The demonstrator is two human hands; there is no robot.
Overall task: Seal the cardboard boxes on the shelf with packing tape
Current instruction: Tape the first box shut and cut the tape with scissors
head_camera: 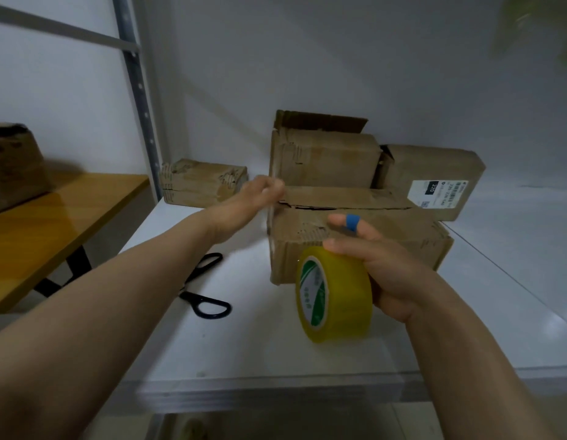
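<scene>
Cardboard on the front box (355, 246) is creased and torn, the right hand (382, 265) grips a yellow tape roll (334, 295), and the left hand (260, 193) curls, blurred, at its corner, grip unclear.

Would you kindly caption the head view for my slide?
Right hand holds the tape roll before a cardboard box; left hand pinches a tape strip at its corner.

My one camera rides on my head, close above the front edge of the shelf (244, 344), facing forward and down toward the back wall (307, 74).
</scene>
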